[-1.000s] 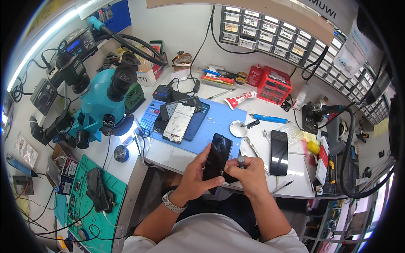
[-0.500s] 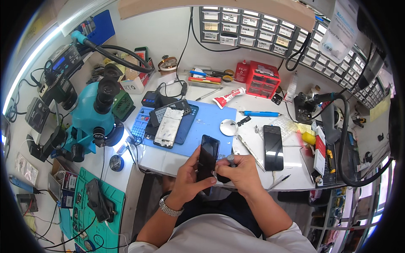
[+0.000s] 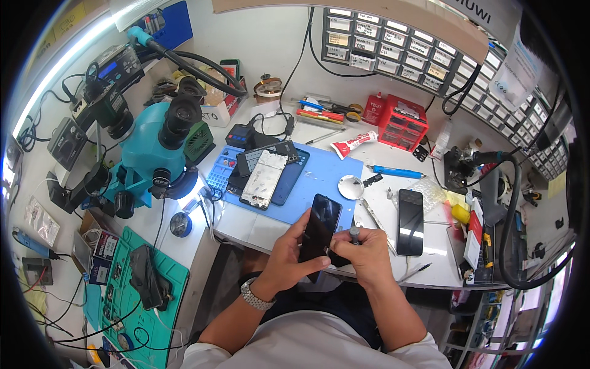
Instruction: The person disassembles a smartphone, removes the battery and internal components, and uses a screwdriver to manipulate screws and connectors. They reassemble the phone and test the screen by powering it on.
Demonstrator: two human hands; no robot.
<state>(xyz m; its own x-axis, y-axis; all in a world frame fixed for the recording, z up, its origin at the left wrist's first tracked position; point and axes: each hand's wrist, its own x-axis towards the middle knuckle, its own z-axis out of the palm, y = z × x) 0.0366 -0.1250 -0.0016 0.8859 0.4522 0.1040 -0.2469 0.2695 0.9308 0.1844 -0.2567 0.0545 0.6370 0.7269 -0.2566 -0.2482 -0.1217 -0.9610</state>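
Note:
A black smartphone (image 3: 322, 222) is held upright and tilted over the bench's front edge. My left hand (image 3: 287, 255) is closed around its left side and lower end, the thumb lying across the lower front. Close by the phone's right edge, my right hand (image 3: 369, 257) is closed, thumb against fingers, on a slim tool with a grey rounded end (image 3: 354, 232); my fingers hide the rest, so its kind is unclear. Behind the phone lies a blue work mat (image 3: 335, 169) with a bare phone frame (image 3: 265, 179). Another dark phone (image 3: 410, 221) lies right of my hands.
A teal microscope (image 3: 150, 144) stands on the left, above a green mat (image 3: 166, 329) bearing a dark device. Beyond the hands are a round white dish (image 3: 351, 187), a blue pen-like tool (image 3: 397, 172), a glue tube (image 3: 353, 144) and a red drawer box (image 3: 402, 124). A black cable arches at right.
The whole view has swung, so the bench and its things appear farther right. Both hands keep about the same hold on the phone and the grey-ended tool.

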